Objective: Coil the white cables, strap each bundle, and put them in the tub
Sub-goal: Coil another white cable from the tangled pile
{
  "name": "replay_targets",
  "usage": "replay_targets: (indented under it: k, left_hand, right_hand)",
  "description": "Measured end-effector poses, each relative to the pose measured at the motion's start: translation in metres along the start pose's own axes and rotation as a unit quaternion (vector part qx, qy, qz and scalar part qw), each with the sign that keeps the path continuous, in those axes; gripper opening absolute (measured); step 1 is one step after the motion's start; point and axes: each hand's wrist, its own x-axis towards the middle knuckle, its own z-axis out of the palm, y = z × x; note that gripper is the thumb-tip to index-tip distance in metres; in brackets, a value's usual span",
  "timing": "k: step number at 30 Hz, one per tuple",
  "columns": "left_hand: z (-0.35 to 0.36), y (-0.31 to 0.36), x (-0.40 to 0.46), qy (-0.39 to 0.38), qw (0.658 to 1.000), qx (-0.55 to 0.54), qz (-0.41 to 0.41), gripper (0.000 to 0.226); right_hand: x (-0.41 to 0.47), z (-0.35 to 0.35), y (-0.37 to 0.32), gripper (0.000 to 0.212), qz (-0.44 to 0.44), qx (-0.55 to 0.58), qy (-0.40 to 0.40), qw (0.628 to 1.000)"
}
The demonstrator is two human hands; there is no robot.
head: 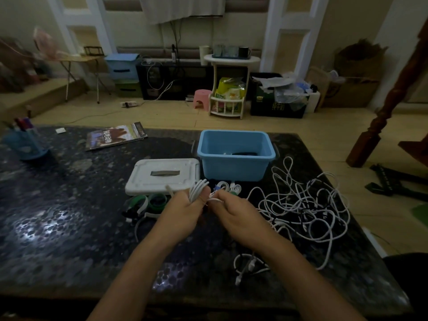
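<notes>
Tabletop: cable coil (197, 190) apparently around left hand (183, 212)

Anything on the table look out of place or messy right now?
Nothing damaged or spilled. The loose white cables lie in a tangled heap right of the hands, below the blue tub. The tub's white lid is off, flat beside it. Straps lie scattered near the lid.

Dark mottled table (69, 205), glossy. On it: blue tub (234, 167) at far centre, white lid (162, 176) just left of it, tangle of white cables (305, 205) to the right, green and white straps (148, 203) before the lid, magazine (115, 136) and blue pen holder (25, 142) far left
</notes>
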Motion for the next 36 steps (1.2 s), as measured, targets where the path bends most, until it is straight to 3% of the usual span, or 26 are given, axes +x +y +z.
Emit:
replay_targets:
  k: [3, 7, 10, 14, 17, 19, 24, 29, 31, 34, 36]
  left_hand:
    - [0.002, 0.003, 0.000, 0.013, 0.996, -0.083, -0.030, 0.043]
    - [-0.020, 0.005, 0.010, 0.104, 0.967, -0.222, -0.075, 0.047]
    - [-0.038, 0.003, 0.010, 0.086, 0.950, -0.291, -0.077, 0.050]
    - [-0.032, 0.002, 0.005, 0.052, 0.964, -0.241, -0.101, 0.045]
    - [-0.025, 0.003, 0.003, 0.024, 0.968, -0.218, -0.117, 0.041]
    - [-0.021, 0.005, 0.002, 0.018, 0.971, -0.206, -0.117, 0.040]
    - [-0.012, 0.009, -0.003, -0.008, 0.976, -0.192, -0.100, 0.045]
    - [0.001, 0.011, -0.009, -0.034, 0.980, -0.181, -0.076, 0.050]
    - [0.003, 0.013, -0.011, -0.035, 0.979, -0.184, -0.075, 0.054]
    - [0.004, 0.019, -0.011, 0.011, 0.982, -0.169, -0.089, 0.036]
    - [0.005, 0.020, -0.009, 0.054, 0.982, -0.146, -0.105, 0.036]
  right_hand:
    - [0.001, -0.003, 0.002, 0.014, 0.018, 0.019, -0.011, 1.000]
    - [-0.006, -0.014, 0.012, 0.010, 0.066, 0.041, -0.098, 0.992]
    - [-0.008, -0.020, 0.017, 0.014, 0.075, 0.033, -0.100, 0.992]
    - [-0.006, -0.020, 0.006, 0.010, 0.036, 0.130, -0.064, 0.989]
    - [-0.004, -0.014, -0.006, 0.032, 0.040, 0.197, -0.019, 0.979]
    - [-0.002, -0.011, -0.011, 0.035, 0.026, 0.222, 0.011, 0.975]
    - [-0.005, -0.003, -0.019, 0.016, -0.055, 0.159, 0.052, 0.984]
    - [-0.005, 0.002, -0.018, 0.004, -0.068, 0.106, 0.065, 0.990]
    - [-0.005, 0.002, -0.016, 0.010, -0.067, 0.091, 0.088, 0.990]
    - [-0.003, 0.002, -0.014, 0.007, -0.065, 0.078, 0.087, 0.991]
    - [-0.004, 0.003, -0.015, 0.009, -0.070, 0.072, 0.075, 0.992]
